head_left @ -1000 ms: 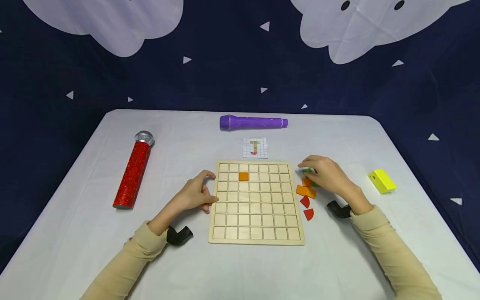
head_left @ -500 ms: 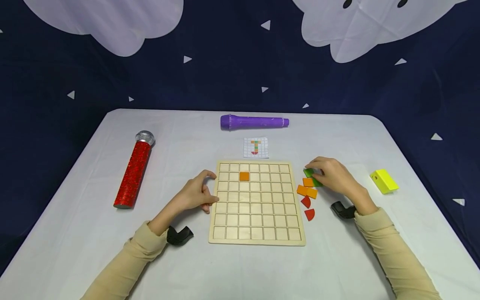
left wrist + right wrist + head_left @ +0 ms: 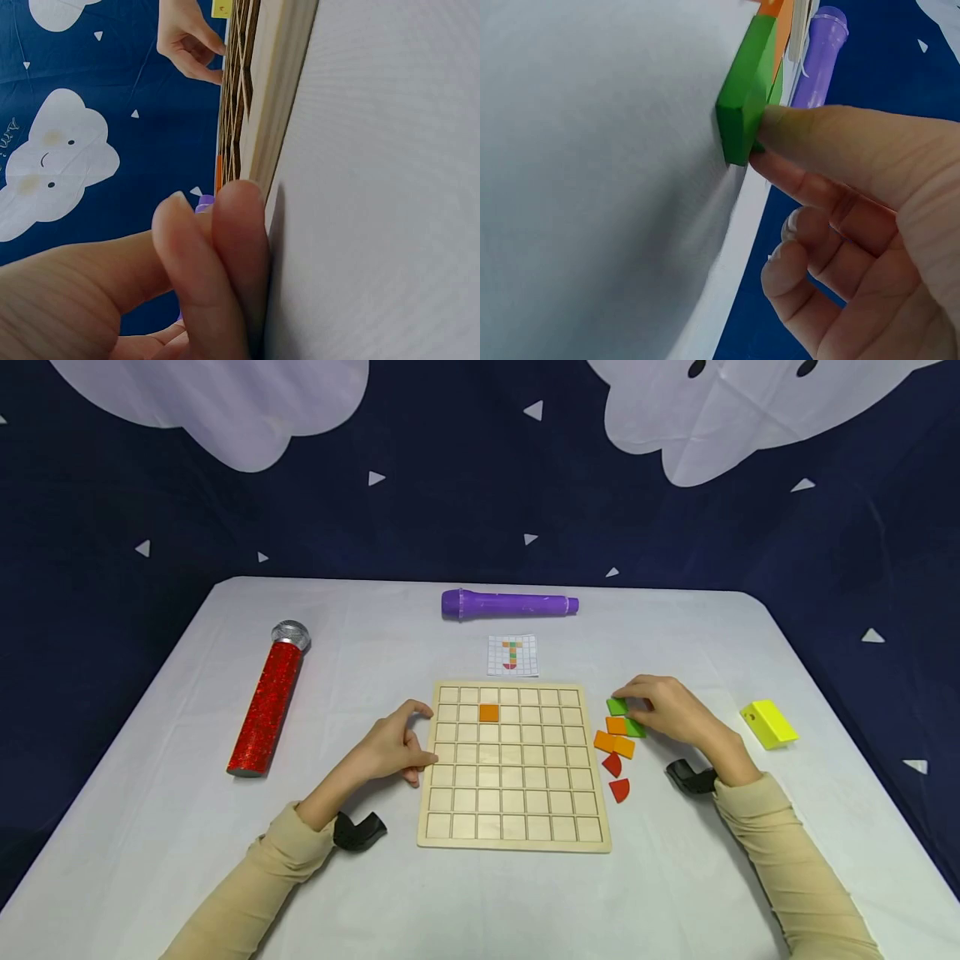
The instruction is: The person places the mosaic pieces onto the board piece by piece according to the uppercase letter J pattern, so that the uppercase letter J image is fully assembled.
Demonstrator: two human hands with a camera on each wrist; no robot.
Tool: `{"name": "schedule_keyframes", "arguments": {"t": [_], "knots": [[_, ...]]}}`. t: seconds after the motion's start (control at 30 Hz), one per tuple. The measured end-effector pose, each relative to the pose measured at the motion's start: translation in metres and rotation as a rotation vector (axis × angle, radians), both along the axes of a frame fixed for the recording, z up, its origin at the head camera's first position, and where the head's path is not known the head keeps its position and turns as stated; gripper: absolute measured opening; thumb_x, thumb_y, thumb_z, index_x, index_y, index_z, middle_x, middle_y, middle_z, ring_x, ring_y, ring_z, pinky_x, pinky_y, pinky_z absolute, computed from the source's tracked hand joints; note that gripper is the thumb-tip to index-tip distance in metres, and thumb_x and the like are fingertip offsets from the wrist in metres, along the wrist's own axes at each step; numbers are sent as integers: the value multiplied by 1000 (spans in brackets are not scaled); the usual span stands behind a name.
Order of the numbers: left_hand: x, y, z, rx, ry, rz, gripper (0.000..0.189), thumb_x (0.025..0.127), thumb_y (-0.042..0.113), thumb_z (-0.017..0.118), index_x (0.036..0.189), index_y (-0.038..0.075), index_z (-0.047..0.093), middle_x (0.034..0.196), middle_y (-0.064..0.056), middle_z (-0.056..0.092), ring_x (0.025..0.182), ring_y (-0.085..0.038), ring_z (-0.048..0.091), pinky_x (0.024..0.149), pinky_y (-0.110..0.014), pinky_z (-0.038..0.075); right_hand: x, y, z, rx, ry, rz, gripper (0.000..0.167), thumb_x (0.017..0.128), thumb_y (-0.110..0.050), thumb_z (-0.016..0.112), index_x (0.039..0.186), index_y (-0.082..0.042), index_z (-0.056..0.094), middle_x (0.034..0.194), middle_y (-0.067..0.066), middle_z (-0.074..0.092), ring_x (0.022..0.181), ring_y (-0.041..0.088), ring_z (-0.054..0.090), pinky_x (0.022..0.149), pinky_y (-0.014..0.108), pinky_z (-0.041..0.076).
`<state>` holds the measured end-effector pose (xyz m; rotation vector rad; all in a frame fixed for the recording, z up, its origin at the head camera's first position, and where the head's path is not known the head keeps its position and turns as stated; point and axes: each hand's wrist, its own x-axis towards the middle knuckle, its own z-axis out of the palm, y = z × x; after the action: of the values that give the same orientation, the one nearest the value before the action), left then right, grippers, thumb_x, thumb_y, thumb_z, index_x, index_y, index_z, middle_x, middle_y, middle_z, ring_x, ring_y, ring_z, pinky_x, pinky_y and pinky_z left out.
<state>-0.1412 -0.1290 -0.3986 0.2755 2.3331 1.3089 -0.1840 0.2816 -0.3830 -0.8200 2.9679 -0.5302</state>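
Observation:
A light wooden grid board (image 3: 513, 843) lies mid-table, with one orange tile (image 3: 489, 713) set in its second row. My left hand (image 3: 386, 747) rests at the board's left edge, index finger and thumb touching it, spread apart. To the right of the board, my right hand (image 3: 667, 706) pinches a green tile (image 3: 617, 707) between thumb and index finger. A second green tile (image 3: 739, 105) lies by the thumb and fills the front of the right wrist view. Loose orange tiles (image 3: 616, 726) and two red quarter-circle pieces (image 3: 619, 790) lie just below.
Behind the board is a small pattern card (image 3: 513, 656), and beyond it a purple microphone (image 3: 510, 605). A red glitter microphone (image 3: 268, 706) lies at left. Far right sits a yellow block (image 3: 769, 723). Black wrist mounts (image 3: 360, 832) hang under both wrists.
My right hand has drawn back slightly to the right, its fingertips now at the upper green tile. The left hand and the board have stayed put.

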Motion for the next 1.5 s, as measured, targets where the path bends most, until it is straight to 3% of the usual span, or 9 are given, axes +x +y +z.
{"name": "schedule_keyframes", "arguments": {"t": [0.17, 0.5, 0.8, 1.5], "knots": [[-1, 0, 0, 1, 3, -1, 61, 80, 4, 70, 131, 6, 36, 60, -7, 63, 42, -13, 60, 46, -30, 53, 0, -1, -1, 27, 23, -15, 25, 80, -4, 68, 106, -1, 70, 98, 11, 70, 83, 19, 61, 75, 38, 51], [0, 0, -2, -6, -3, 1, 62, 80, 5, 71, 131, 6, 36, 61, -7, 63, 42, -13, 60, 46, -29, 53, 1, -14, 7, 32, 47, -18, 25, 81, -8, 68, 104, -1, 70, 99, 12, 70, 84, 22, 63, 75, 41, 53], [0, 0, 0, -14, 5, -2, 62, 80, 4, 71, 130, 6, 35, 61, -8, 63, 42, -13, 61, 46, -30, 53, -1, -30, 16, 19, 57, 26, 25, 81, -9, 69, 105, -1, 70, 101, 13, 70, 92, 27, 65, 81, 44, 54], [0, -2, -1, 5, 16, -20, 61, 80, 5, 71, 129, 4, 36, 60, -8, 64, 42, -13, 60, 47, -29, 53, -3, -70, 20, 0, 58, 117, 27, 81, -14, 72, 106, -3, 71, 100, 9, 70, 92, 22, 66, 79, 39, 55]]}}
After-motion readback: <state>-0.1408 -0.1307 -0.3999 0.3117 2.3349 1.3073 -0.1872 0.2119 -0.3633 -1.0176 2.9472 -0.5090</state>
